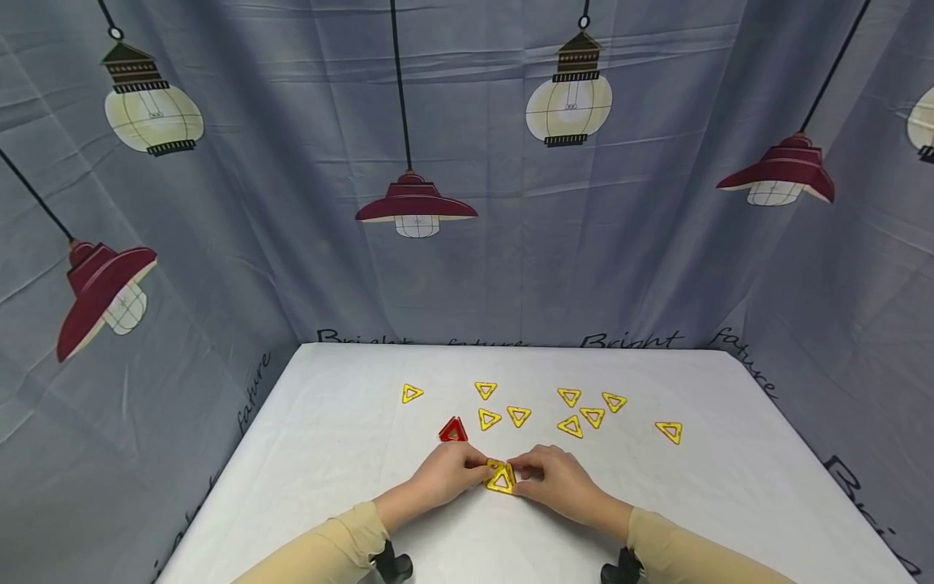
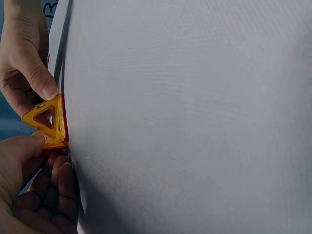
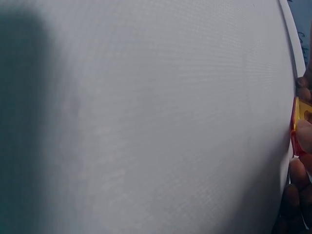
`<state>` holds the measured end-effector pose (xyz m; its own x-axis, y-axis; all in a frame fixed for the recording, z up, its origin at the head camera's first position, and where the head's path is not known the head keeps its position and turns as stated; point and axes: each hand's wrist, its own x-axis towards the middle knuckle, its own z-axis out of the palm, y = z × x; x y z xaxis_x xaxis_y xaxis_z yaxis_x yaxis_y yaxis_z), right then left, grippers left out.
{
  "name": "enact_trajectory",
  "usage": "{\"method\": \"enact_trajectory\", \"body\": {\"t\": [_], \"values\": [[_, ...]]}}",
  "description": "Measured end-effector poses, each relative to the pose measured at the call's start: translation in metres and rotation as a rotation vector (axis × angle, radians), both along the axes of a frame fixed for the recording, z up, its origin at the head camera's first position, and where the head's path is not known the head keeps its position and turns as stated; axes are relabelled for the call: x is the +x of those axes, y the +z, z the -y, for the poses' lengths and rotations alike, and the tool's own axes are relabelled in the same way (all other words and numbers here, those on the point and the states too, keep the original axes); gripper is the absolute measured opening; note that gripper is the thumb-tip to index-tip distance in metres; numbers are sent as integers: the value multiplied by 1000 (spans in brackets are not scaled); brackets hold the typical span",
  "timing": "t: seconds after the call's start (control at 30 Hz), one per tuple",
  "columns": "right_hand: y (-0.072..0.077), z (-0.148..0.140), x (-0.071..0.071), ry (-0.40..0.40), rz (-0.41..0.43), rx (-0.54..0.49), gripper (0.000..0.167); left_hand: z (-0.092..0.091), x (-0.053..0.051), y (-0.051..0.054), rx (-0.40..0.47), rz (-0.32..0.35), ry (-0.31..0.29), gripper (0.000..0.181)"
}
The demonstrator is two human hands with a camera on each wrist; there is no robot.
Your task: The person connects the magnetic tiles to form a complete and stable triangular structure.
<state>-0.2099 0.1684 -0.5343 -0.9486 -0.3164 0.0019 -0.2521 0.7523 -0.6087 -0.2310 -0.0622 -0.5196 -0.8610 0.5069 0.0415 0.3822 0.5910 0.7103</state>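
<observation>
Near the front middle of the table, a small yellow triangle-tile piece point(image 1: 500, 478) stands between both hands. The left hand point(image 1: 447, 474) pinches its left side with thumb and fingers, and the right hand point(image 1: 560, 484) pinches its right side. In the left wrist view the yellow piece point(image 2: 59, 122) shows red along its lower edge, with the left hand point(image 2: 24, 180) below it and the right hand point(image 2: 27, 63) above. At the right edge of the right wrist view, fingers partly cover the yellow and red piece point(image 3: 296, 126).
A red triangular piece point(image 1: 453, 431) sits just beyond the left hand. Several yellow triangle tiles lie farther back on the white table point(image 1: 350, 454), among them one at the far left point(image 1: 412, 393) and one at the right point(image 1: 670, 431). A grey curtain point(image 1: 467, 284) hangs behind the table.
</observation>
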Motion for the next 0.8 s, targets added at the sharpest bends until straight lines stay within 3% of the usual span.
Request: {"method": "enact_trajectory", "body": {"t": [0.23,0.43,0.53,0.8], "values": [[1,0,0,5,-10,-9,39,-4,-3,0,-24,-67,-15,11],[2,-2,-1,17,-3,-19,37,-5,-7,-3,-14,-20,-27,11],[2,-2,-1,17,-1,-22,37,-5,-7,-5,-4,0,-44,20],[0,-2,-2,23,-6,-24,37,-7,-7,-3,-17,-8,-69,27]]}}
